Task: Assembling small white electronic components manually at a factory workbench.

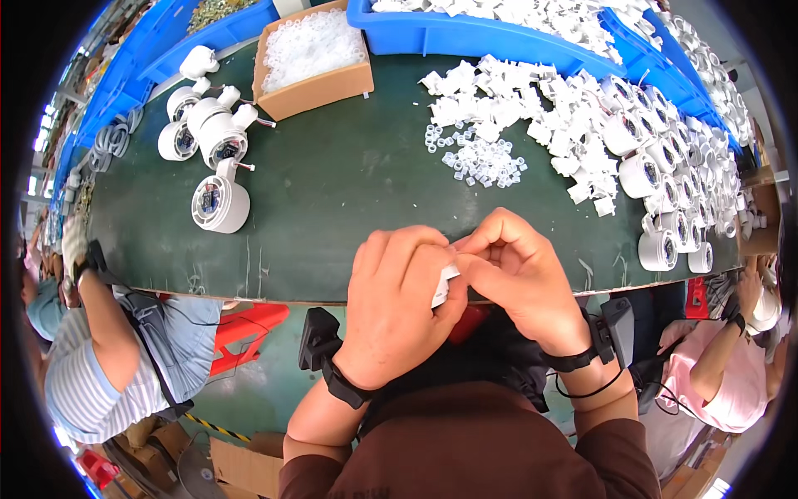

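Near the table's front edge my left hand is closed around a small white plastic part, mostly covered by the fingers. My right hand meets it there, thumb and forefinger pinched together at the part's upper end. Whatever sits between those fingertips is too small to make out. Beyond my hands lies a loose pile of small clear plastic rings. Behind the rings is a heap of small white plastic parts.
Round white housings with circuit boards inside stand at the left; more housings crowd the right. A cardboard box of clear pieces and blue bins line the back. People sit on both sides, near a red stool.
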The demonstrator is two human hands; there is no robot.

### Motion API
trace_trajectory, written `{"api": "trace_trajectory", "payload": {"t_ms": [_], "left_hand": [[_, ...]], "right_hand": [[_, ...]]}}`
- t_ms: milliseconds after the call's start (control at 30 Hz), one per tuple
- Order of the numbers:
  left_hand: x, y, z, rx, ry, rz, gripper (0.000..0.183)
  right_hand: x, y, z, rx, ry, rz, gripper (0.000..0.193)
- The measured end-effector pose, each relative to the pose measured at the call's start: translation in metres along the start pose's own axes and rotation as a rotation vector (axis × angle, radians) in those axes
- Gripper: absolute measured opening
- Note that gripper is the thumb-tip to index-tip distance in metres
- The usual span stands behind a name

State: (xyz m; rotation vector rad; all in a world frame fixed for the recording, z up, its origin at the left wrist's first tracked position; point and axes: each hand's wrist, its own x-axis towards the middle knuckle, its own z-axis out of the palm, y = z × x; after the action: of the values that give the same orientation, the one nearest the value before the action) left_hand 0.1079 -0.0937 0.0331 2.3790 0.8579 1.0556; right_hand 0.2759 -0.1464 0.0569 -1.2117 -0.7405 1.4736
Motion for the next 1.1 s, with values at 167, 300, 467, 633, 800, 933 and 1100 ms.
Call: {"api": "trace_trajectory", "payload": {"t_ms": [167, 300, 467, 633, 800, 933, 1100], "left_hand": [[-0.004, -0.001, 0.001, 0.002, 0.084, -0.021, 0.040], [-0.006, -0.001, 0.003, -0.006, 0.094, 0.005, 0.041], [0.000, 0.001, 0.000, -0.049, 0.056, 0.018, 0.036], [0.007, -0.010, -0.028, 0.178, -0.089, 0.007, 0.029], [0.010, -0.078, -0.076, 0.662, -0.031, -0.139, 0.028], [0.012, -0.150, -0.110, 0.764, -0.049, -0.243, 0.034], [0.034, -0.203, -0.126, 0.793, 0.182, 0.053, 0.049]], "right_hand": [[0.000, 0.006, 0.001, 0.083, 0.018, -0.034, 0.010], [-0.003, 0.011, -0.002, 0.024, 0.033, -0.087, 0.013], [-0.003, 0.020, -0.001, -0.007, 0.057, -0.127, 0.013], [-0.014, 0.022, -0.012, -0.442, 0.051, -0.416, 0.016], [-0.052, -0.007, -0.071, -1.255, 0.687, -0.761, 0.034], [-0.082, -0.014, -0.135, -1.634, 1.227, -0.603, 0.059], [-0.110, -0.015, -0.178, -1.450, 1.109, -0.352, 0.065]]}}
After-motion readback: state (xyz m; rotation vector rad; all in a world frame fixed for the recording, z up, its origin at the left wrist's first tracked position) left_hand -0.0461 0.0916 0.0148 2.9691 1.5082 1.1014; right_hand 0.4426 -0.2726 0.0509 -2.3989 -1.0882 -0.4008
